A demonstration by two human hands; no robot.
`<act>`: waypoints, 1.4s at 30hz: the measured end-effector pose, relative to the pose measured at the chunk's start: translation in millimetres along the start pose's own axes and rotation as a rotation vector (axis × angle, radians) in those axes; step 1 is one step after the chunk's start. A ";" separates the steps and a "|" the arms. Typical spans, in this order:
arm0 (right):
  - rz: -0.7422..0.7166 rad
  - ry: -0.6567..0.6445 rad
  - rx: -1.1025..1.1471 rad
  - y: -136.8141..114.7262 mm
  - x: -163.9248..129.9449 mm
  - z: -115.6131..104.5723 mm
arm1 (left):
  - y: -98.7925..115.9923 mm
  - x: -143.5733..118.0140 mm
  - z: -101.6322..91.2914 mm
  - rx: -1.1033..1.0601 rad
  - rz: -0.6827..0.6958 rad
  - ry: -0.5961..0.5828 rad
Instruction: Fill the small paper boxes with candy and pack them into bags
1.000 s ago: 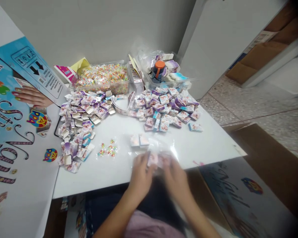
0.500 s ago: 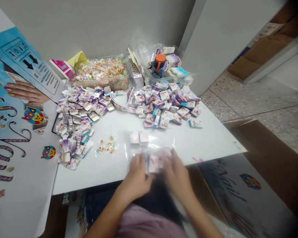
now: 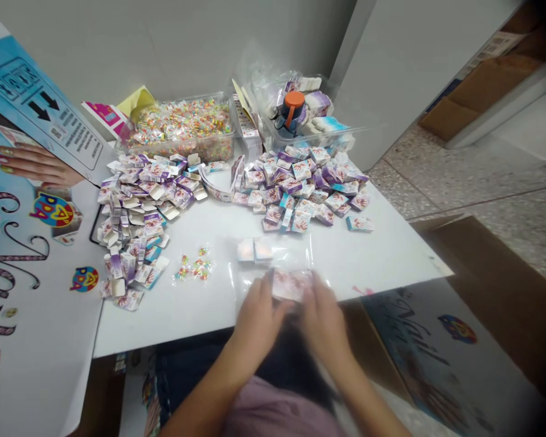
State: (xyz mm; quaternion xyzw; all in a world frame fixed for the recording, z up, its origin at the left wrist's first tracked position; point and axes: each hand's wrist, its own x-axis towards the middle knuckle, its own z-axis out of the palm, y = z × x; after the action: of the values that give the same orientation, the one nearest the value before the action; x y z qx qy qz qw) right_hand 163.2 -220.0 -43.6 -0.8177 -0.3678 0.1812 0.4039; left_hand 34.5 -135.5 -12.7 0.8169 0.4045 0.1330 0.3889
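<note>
gripping small printed boxes [image 3: 291,284], lettering blurred

Single head-worn view: looks forward and down from above the seated person's lap, close over the near edge of a white table [image 3: 391,255], facing the grey wall [image 3: 186,48] behind it; floor [image 3: 482,188] enters at right. Foreground blurred, probably from motion.
</note>
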 end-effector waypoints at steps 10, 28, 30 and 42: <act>0.015 0.038 0.003 2.5 -0.8 1.1 | -7.2 12.6 16.5 0.061 -0.017 0.087; 0.168 0.134 0.181 -5.3 6.2 4.8 | -12.3 5.6 34.7 0.091 0.105 0.214; 0.174 0.182 0.240 -9.3 10.3 7.1 | -12.1 6.8 36.2 0.093 0.099 0.225; -0.108 0.108 0.168 9.0 19.5 25.4 | -2.4 -0.2 37.2 -0.005 0.106 0.341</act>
State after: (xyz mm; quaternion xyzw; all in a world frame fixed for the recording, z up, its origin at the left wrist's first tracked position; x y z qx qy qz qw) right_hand 165.2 -195.6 -66.2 -0.7685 -0.3728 0.1452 0.4994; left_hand 52.8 -154.4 -39.0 0.8017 0.4208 0.2908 0.3093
